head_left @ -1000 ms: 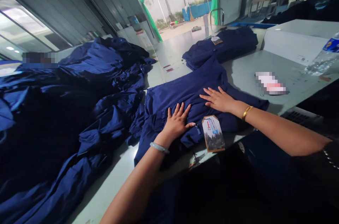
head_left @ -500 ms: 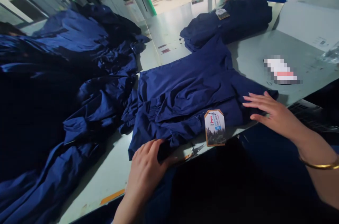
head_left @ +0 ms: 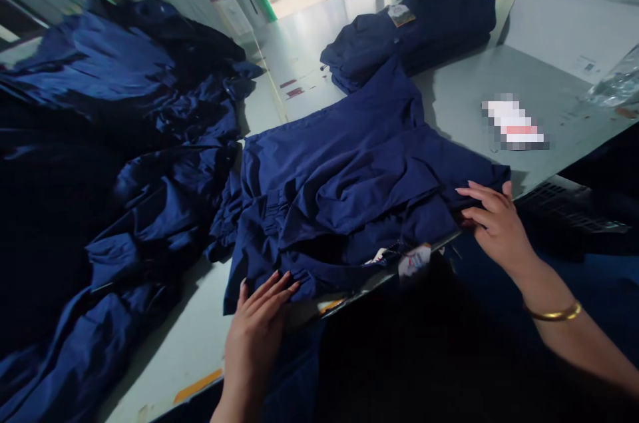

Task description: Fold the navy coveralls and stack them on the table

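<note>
A navy blue garment (head_left: 329,163) lies partly folded at the front of the table, with loose creases and a gathered elastic section on its left. My left hand (head_left: 257,323) rests its outstretched fingers on the garment's lower left edge. On the other side, my right hand (head_left: 492,223), with a gold bangle on the wrist, touches the lower right corner with its fingers spread. Between them a printed hang tag (head_left: 414,262) hangs at the table's front edge, tilted and blurred. I cannot tell the garment's exact kind.
A big heap of navy garments (head_left: 114,130) covers the table's left. Behind stands a folded navy stack (head_left: 414,30) with a tag on top. To the right are a pixelated phone-sized object (head_left: 515,123), a white box (head_left: 574,30) and clear plastic (head_left: 619,80).
My left hand has shifted left and lies flatter on the garment's edge. My right hand has come down onto the right corner. The hang tag has swung toward the table edge and tilted.
</note>
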The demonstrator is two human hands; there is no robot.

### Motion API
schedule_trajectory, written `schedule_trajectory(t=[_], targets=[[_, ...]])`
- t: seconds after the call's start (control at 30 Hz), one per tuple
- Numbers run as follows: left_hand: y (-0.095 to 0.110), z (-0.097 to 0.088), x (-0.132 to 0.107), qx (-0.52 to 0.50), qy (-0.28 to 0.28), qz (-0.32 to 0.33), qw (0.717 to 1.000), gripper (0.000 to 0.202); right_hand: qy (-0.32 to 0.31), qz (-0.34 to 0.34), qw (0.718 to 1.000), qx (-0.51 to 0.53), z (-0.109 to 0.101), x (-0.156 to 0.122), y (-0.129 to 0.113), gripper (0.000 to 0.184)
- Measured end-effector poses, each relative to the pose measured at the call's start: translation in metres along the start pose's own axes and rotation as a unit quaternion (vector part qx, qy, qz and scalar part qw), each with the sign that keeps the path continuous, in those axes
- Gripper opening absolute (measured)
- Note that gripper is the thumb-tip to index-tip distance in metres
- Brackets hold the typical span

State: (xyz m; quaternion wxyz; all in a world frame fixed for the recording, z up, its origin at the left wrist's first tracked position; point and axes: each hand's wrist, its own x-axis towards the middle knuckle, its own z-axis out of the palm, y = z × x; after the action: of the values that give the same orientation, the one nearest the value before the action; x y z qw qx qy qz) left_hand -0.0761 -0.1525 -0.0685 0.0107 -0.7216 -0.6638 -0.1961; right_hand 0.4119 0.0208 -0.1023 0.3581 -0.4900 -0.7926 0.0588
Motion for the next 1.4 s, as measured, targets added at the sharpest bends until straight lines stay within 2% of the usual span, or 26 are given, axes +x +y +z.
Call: schedule_trajectory(t=[0.07, 0.17, 0.27, 0.37, 0.4, 0.5, 0.6, 0.67, 0.73, 0.77, 0.83, 0.9, 1.0, 1.1, 1.17, 1.23, 1.3, 1.4], targets=[[0.0, -0.004, -0.006, -0.005, -0.026, -0.002, 1.0, 0.037, -0.027, -0.004, 1.0, 0.011, -0.006, -0.002, 0.005, 0.029], [0.015, -0.009, -0.008, 0.005, -0.014, -0.007, 1.0, 0.038, -0.06, -0.009, 0.998, 0.035, -0.017, -0.006, 0.004, 0.032], [0.04, -0.006, 0.0, 0.006, 0.01, 0.006, 1.0, 0.045, -0.05, -0.024, 0.998, 0.031, -0.02, -0.006, -0.011, 0.04], [0.057, 0.006, 0.011, 0.011, 0.04, 0.022, 0.999, 0.023, -0.009, -0.036, 0.999, 0.009, -0.008, -0.005, -0.026, 0.037], [0.059, 0.01, 0.013, 0.014, 0.054, 0.026, 0.998, 0.017, 0.006, -0.032, 0.999, 0.008, -0.003, -0.006, -0.028, 0.038], [0.053, 0.014, 0.012, 0.009, 0.076, 0.055, 0.996, 0.022, 0.022, -0.026, 0.999, 0.021, 0.004, -0.011, -0.024, 0.041], [0.047, 0.002, 0.009, -0.005, 0.063, 0.087, 0.994, 0.022, 0.009, -0.018, 0.999, 0.042, -0.005, -0.014, -0.016, 0.032], [0.053, -0.01, 0.013, -0.011, 0.1, 0.075, 0.992, 0.023, 0.042, -0.005, 0.998, 0.037, -0.016, -0.008, -0.016, 0.024], [0.069, -0.02, 0.024, -0.017, 0.167, 0.073, 0.983, 0.019, 0.077, -0.015, 0.997, 0.023, -0.023, 0.007, -0.024, 0.017], [0.08, -0.022, 0.032, -0.022, 0.187, 0.092, 0.978, 0.016, 0.076, -0.036, 0.996, 0.017, -0.024, 0.017, -0.031, 0.015], [0.101, -0.023, 0.049, -0.03, 0.178, 0.159, 0.971, 0.015, 0.028, -0.102, 0.994, 0.012, -0.018, 0.041, -0.048, 0.014], [0.118, -0.019, 0.062, -0.028, 0.134, 0.218, 0.966, 0.019, -0.046, -0.17, 0.984, -0.004, -0.006, 0.063, -0.066, 0.018], [0.126, -0.012, 0.066, -0.011, 0.124, 0.244, 0.962, 0.025, -0.125, -0.242, 0.961, -0.058, 0.017, 0.091, -0.084, 0.032], [0.12, -0.01, 0.058, -0.001, 0.179, 0.225, 0.958, 0.021, -0.148, -0.28, 0.944, -0.095, 0.03, 0.118, -0.094, 0.026], [0.117, -0.01, 0.053, 0.013, 0.219, 0.193, 0.956, 0.018, -0.144, -0.269, 0.947, -0.097, 0.029, 0.14, -0.101, 0.025], [0.115, -0.01, 0.053, 0.028, 0.229, 0.156, 0.96, 0.014, -0.13, -0.226, 0.961, -0.092, 0.022, 0.164, -0.112, 0.03], [0.113, -0.006, 0.059, 0.039, 0.195, 0.141, 0.97, 0.015, -0.11, -0.182, 0.973, -0.093, 0.013, 0.188, -0.125, 0.036], [0.108, 0.006, 0.074, 0.058, 0.096, 0.148, 0.983, 0.032, -0.084, -0.156, 0.979, -0.104, 0.004, 0.224, -0.145, 0.042]])
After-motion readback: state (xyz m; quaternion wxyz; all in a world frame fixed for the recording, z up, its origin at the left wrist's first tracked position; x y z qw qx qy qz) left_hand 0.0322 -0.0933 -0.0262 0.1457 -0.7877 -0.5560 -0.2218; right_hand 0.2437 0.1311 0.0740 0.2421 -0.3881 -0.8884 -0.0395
